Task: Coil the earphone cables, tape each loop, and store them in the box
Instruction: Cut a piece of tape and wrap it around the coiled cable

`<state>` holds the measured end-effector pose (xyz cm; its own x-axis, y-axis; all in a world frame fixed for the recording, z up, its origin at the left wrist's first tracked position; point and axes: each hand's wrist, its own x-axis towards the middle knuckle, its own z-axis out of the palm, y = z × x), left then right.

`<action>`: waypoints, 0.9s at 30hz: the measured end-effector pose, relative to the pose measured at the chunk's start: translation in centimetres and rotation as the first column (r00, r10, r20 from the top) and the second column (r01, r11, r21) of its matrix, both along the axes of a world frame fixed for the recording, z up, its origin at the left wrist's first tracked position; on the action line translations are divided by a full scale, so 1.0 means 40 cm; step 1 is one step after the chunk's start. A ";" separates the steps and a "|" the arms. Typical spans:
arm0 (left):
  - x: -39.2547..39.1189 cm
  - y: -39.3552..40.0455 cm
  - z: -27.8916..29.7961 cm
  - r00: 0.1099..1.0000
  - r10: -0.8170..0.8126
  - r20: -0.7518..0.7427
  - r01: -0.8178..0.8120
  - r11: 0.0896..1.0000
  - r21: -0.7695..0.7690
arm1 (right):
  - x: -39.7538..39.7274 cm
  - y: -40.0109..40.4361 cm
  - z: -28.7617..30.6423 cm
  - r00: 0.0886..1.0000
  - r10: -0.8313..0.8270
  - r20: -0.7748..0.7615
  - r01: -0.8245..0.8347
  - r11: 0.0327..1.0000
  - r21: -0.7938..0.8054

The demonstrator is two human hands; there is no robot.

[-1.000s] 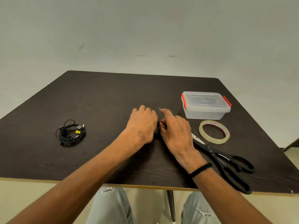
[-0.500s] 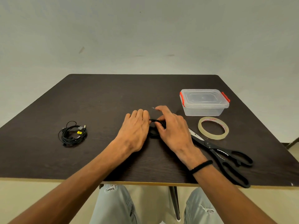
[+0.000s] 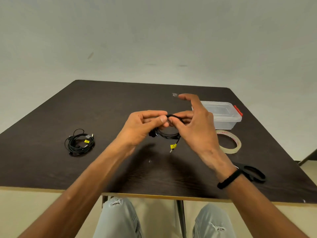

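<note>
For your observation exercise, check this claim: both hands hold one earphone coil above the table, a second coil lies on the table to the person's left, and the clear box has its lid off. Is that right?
Not quite. The head view shows the clear box with its lid on. The rest holds: the left hand and right hand hold the earphone coil, and the second coil lies to the left.
</note>
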<state>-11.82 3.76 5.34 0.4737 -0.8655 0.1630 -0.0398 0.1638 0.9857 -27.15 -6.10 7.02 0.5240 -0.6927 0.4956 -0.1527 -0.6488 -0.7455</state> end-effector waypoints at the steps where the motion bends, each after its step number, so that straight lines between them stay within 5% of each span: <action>1: -0.004 0.002 0.017 0.990 -0.028 -0.136 0.026 1.000 -0.015 | -0.004 0.001 0.011 1.000 0.002 0.009 -0.002 1.000 0.009; 5: -0.029 0.000 0.050 0.931 -0.045 -0.363 0.063 0.997 0.039 | -0.027 0.011 0.022 1.000 0.000 0.014 0.000 0.999 0.039; 10: -0.058 -0.002 0.068 0.995 0.076 -0.059 -0.072 0.996 0.059 | -0.087 0.017 0.042 0.992 0.075 0.098 -0.095 0.972 0.213; 16: -0.053 -0.001 0.089 0.935 0.066 0.348 -0.104 0.990 0.093 | -0.152 -0.015 0.068 0.978 0.198 0.061 -0.207 0.941 0.267; 22: -0.076 -0.011 0.091 0.935 0.043 0.353 -0.069 0.996 0.059 | -0.134 -0.006 0.057 0.982 0.165 -0.095 -0.153 0.981 0.121; 27: -0.084 -0.009 0.085 0.940 0.047 0.337 -0.071 0.996 0.057 | -0.121 0.001 0.040 0.998 0.047 -0.030 -0.046 0.999 0.026</action>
<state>-15.19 3.42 8.73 0.4522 -0.8520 0.2639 -0.3774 0.0853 0.9221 -32.00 -6.08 8.61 0.5704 -0.6797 0.4612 -0.1458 -0.6364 -0.7575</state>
